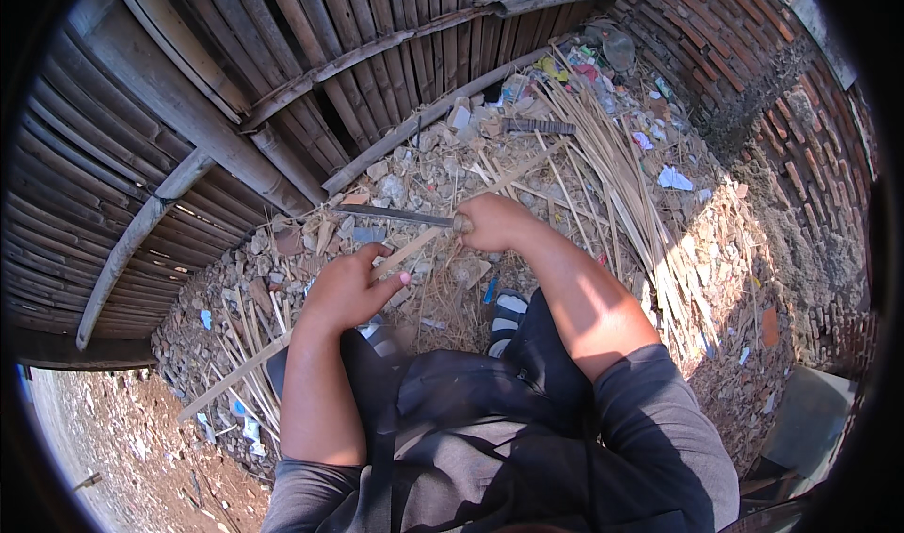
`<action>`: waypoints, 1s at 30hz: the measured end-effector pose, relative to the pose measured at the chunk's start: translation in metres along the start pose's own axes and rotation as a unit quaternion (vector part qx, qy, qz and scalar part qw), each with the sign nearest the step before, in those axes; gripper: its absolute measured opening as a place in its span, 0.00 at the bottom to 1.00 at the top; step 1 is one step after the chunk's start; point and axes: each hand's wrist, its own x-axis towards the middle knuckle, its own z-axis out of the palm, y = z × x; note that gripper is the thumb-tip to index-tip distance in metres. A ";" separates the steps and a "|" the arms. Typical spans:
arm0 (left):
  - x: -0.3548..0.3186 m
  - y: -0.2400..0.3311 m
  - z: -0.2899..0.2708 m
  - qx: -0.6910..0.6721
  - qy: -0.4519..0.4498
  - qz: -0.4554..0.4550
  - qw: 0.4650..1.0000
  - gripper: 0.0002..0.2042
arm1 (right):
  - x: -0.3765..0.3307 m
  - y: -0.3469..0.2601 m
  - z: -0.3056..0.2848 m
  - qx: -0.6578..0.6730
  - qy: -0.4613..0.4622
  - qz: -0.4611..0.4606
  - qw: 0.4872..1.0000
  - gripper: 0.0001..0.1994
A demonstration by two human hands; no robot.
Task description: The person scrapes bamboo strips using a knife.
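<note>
Bamboo strip lay slantwise under the left hand, which gripped it; at two o'clock from there the right hand clenched a knife over rubble ground.

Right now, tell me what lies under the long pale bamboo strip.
Under the long pale bamboo strip lie grey rubble, thin bamboo slivers and litter scraps. The left hand covers its middle; ground there is hidden.

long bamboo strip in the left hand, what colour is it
Pale tan long bamboo strip, clearest in the head view.
</note>
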 end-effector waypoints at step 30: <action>0.002 0.003 -0.007 -0.051 0.151 0.052 0.986 0.21 | -0.031 0.014 -0.045 0.125 0.229 0.005 0.966 0.17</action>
